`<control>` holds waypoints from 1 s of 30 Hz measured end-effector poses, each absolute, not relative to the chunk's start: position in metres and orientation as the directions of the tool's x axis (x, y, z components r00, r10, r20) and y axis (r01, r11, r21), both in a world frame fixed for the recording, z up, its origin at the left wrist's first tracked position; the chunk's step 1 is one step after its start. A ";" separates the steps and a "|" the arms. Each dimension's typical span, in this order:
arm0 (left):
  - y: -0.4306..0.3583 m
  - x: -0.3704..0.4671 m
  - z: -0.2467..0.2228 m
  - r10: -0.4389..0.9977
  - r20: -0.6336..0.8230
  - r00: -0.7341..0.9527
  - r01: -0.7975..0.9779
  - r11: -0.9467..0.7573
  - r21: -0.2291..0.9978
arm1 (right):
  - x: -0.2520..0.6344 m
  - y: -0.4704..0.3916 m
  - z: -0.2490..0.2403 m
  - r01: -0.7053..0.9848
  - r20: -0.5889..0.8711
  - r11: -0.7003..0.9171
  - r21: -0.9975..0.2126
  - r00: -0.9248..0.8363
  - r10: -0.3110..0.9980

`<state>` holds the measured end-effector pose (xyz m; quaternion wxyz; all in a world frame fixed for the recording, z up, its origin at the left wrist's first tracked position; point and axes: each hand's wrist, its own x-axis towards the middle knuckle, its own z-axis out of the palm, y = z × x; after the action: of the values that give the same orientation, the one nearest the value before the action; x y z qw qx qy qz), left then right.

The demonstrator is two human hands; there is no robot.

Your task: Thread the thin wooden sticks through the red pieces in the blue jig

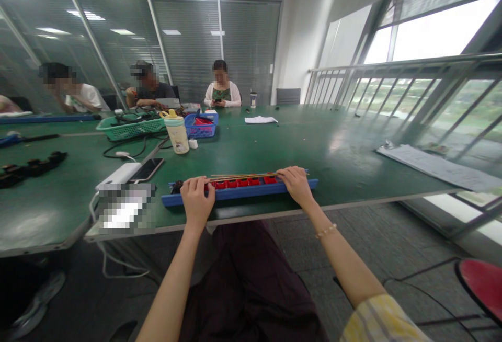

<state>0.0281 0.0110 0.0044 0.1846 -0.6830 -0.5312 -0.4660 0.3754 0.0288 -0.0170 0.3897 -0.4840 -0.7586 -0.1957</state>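
Observation:
A long, narrow blue tray [247, 192] lies along the near edge of the green table. Several red block-like parts [243, 182] sit in a row inside it, and a dark piece [177, 186] is at its left end. Thin light-brown sticks [245, 176] run lengthwise over the red parts. My left hand [196, 200] is closed at the sticks' left end, with its fingers curled over the tray. Toward the tray's right end, my right hand [297, 186] pinches the sticks between thumb and fingers. The fingers partly cover the contact points.
Left of the tray are a phone [149, 170], a white power bank [117, 175] and cables. Beyond stand a bottle [177, 134], a green basket [131, 129] and a blue basket [202, 132]. A clipboard [435, 163] lies right. Several people sit across the table.

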 end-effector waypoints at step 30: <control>0.009 0.031 0.008 0.500 0.863 0.079 0.880 -0.442 0.175 | 0.373 0.028 -0.016 0.883 0.788 0.468 -0.022 -0.272 0.552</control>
<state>0.0307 0.0089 0.0084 0.2017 -0.7062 -0.4883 -0.4712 0.3729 0.0283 -0.0161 0.3812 -0.4675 -0.7673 -0.2176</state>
